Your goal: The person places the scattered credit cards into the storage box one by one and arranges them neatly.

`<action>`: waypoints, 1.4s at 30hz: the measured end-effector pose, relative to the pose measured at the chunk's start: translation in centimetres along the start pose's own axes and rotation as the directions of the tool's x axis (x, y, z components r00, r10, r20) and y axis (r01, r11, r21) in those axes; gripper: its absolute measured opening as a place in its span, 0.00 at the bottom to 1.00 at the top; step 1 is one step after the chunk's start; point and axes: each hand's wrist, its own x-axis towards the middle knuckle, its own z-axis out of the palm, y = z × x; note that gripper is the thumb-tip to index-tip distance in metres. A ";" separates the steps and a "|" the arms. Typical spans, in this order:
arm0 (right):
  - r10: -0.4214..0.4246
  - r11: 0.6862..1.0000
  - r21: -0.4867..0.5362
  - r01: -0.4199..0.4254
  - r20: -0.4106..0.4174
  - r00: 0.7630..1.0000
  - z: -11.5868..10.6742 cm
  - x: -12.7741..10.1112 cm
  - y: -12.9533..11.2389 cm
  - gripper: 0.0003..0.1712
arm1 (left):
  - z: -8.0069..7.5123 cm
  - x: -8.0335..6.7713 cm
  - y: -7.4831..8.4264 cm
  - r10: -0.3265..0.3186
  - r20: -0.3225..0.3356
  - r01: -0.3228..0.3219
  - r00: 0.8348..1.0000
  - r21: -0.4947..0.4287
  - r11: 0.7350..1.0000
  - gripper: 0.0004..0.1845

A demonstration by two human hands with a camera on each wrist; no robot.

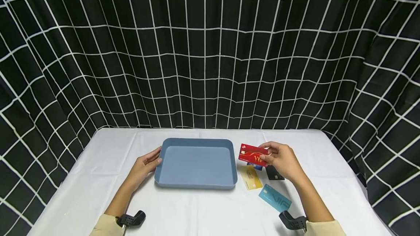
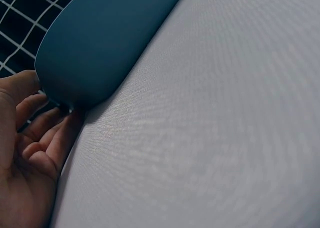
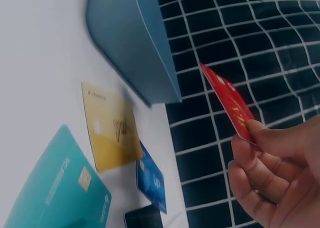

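A red bank card [image 1: 248, 153] is pinched between the thumb and fingers of my right hand [image 1: 281, 159], raised just right of the tray. It tilts edge-on in the right wrist view. My left hand [image 1: 146, 166] touches the left side of a blue-grey rectangular tray [image 1: 197, 186], its fingers loosely bent at the tray's corner in the left wrist view. Below the red card lie a yellow card [image 1: 251, 178], a blue card [image 3: 151, 180] partly covered, and a dark card [image 1: 273, 173] partly behind my right hand. Nearer my right wrist lies a teal card [image 1: 275, 198].
A white cloth [image 1: 197, 214] covers the table under the tray and cards. Black curtains with a white grid [image 1: 210, 65] hang behind the table and along both sides. A black wrist camera [image 1: 131, 219] is strapped to each forearm.
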 end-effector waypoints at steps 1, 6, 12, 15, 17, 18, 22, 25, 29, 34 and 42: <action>-0.008 1.000 0.003 0.008 0.000 1.000 0.1 0.1 -0.2 0.19 | 0.0 0.0 0.0 0.005 0.002 -0.005 1.000 -0.003 1.000 0.32; -0.035 0.999 -0.018 0.035 -0.001 0.999 1.1 0.4 -0.9 0.17 | 0.0 0.1 0.2 0.016 0.003 -0.016 1.000 -0.007 1.000 0.32; -0.040 0.999 -0.021 0.041 0.016 0.999 2.5 1.0 -1.9 0.16 | 0.0 0.0 0.2 -0.004 -0.004 0.004 1.000 -0.003 1.000 0.32; -0.041 0.999 -0.004 0.041 0.033 0.999 3.2 1.3 -2.5 0.16 | 0.1 -0.1 0.2 0.001 -0.005 -0.001 1.000 -0.007 1.000 0.31; -0.055 0.998 0.008 0.054 0.047 0.997 3.6 1.6 -2.9 0.16 | 0.1 -0.1 0.3 0.005 -0.008 -0.005 1.000 -0.007 1.000 0.31; -0.061 0.998 0.010 0.061 0.052 0.997 3.8 1.7 -3.1 0.16 | 0.1 -0.1 0.3 0.007 -0.008 -0.007 1.000 -0.007 1.000 0.31; -0.087 0.996 0.007 0.086 0.062 0.994 4.6 2.3 -3.6 0.15 | 0.1 -0.1 0.3 0.007 -0.009 -0.007 1.000 0.001 1.000 0.31; -0.092 0.996 0.004 0.092 0.070 0.993 5.2 2.6 -3.9 0.15 | 0.1 -0.1 0.2 0.004 -0.011 -0.004 1.000 0.005 1.000 0.31; -0.094 0.996 0.012 0.093 0.086 0.992 6.1 2.9 -4.3 0.15 | 0.1 -0.1 0.2 0.002 -0.011 -0.002 1.000 0.011 1.000 0.31; -0.108 0.994 0.027 0.105 0.091 0.990 7.2 3.3 -4.8 0.14 | -0.1 0.0 0.1 -0.003 -0.012 0.003 1.000 0.017 1.000 0.30; -0.126 0.992 0.026 0.124 0.114 0.985 8.5 4.3 -5.4 0.14 | -0.1 0.0 0.0 -0.006 -0.013 0.006 1.000 0.002 1.000 0.32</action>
